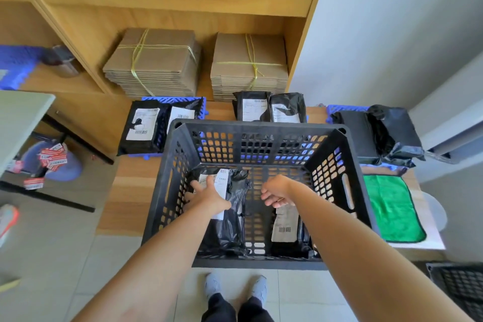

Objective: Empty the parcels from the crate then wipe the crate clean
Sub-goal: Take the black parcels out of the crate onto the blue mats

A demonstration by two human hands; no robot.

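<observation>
Step in hand: emptying crate (261, 125) of last parcels. Best done by gripping each bag by its body, not by loose plastic or label, lifting straight up clear of lattice walls, then setting down with the others.

Crate contents: two parcels visible on its floor.
- Left parcel (232, 225): under left hand (209, 197), fingers spread flat on it.
- Right parcel (286, 222): below right hand (277, 195), fingers loosely curled; grip not discernible.

Other parcels (141, 128) lie on blue mats (172, 99) behind crate. Green cloth (389, 206) lies just right of crate.

Shipping labels (283, 222) on black parcels (230, 230): barcodes only, print too blurred to read.
</observation>
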